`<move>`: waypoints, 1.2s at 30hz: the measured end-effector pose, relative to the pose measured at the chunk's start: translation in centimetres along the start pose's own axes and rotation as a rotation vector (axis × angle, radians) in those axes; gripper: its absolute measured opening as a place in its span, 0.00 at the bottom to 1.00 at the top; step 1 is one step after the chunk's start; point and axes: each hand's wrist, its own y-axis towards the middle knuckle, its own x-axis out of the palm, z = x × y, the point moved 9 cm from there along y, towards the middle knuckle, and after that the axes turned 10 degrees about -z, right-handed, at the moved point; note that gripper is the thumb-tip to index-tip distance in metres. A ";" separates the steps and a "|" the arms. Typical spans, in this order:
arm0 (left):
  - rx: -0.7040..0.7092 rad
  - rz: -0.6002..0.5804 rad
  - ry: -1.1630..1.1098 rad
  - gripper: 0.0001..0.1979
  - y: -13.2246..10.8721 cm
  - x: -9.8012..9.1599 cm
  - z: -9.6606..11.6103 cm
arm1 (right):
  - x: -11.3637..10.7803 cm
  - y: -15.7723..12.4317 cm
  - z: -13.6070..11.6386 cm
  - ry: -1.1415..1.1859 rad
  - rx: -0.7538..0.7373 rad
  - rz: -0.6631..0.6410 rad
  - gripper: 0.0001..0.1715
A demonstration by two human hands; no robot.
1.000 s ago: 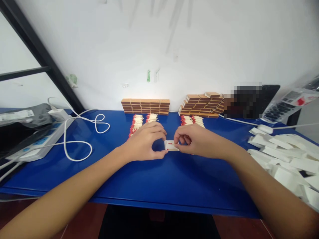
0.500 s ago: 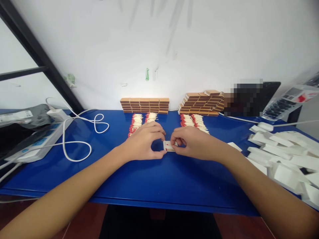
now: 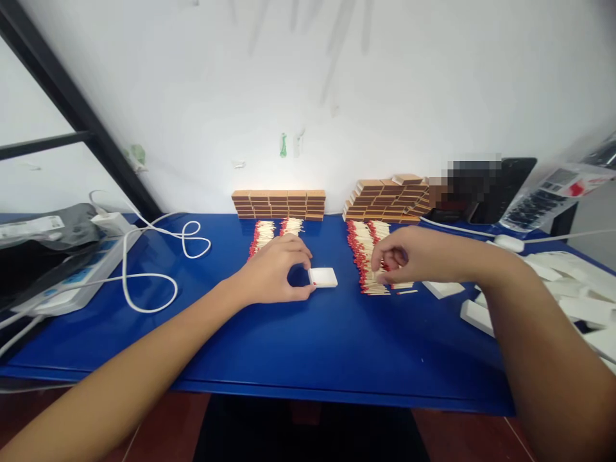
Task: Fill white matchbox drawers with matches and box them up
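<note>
Fingers [image 3: 303,293] on tray [image 3: 325,276], blue table [image 3: 289,350], white wall [image 3: 206,96]

The flat, glossy counter [image 3: 308,353] is deep blue. The small rectangular white tray [image 3: 325,277] carries a red spot. Slim wooden matches [image 3: 364,251] run cream with red heads. Stacked oblong cardboard matchboxes [image 3: 279,205] show tan tops and dark-brown side bands. The long plastic power strip [image 3: 104,253] is white, patched blue.

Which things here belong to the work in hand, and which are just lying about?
Likely part of it:
small white tray, held by left hand
matches, at right hand
stacked boxes
white pieces

Apparently lying about:
power strip
white cable
</note>
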 end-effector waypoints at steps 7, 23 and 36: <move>-0.004 -0.003 -0.001 0.09 -0.1 0.1 -0.3 | 2.8 1.4 0.3 -0.004 0.054 -0.149 0.09; 0.004 -0.009 -0.016 0.09 0.0 0.1 0.0 | 2.6 1.2 -0.3 0.028 0.067 -0.125 0.06; 0.017 0.005 -0.033 0.10 0.0 0.0 0.6 | 2.0 2.0 -1.6 0.076 -0.039 0.008 0.10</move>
